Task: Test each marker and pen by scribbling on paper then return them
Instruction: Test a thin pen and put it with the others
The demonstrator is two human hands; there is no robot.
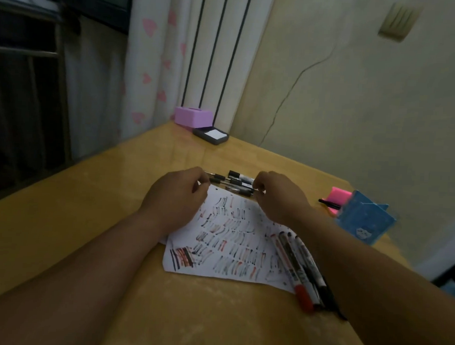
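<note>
A white sheet of paper (pixel 234 240) covered in black and red scribbles lies on the wooden table (pixel 75 218). At its far edge sits a row of several black pens (pixel 232 181). My left hand (pixel 178 193) pinches the left ends of these pens and my right hand (pixel 275 198) pinches the right ends, fingers curled. Several markers (pixel 299 269), one with a red cap, lie side by side on the paper's right part, partly hidden under my right forearm.
A blue box (pixel 365 217) stands at the right with a pink object (pixel 337 195) and a black pen (pixel 329 203) behind it. A purple box (pixel 193 116) and a dark tray with white notes (pixel 211 135) sit at the far corner by the wall.
</note>
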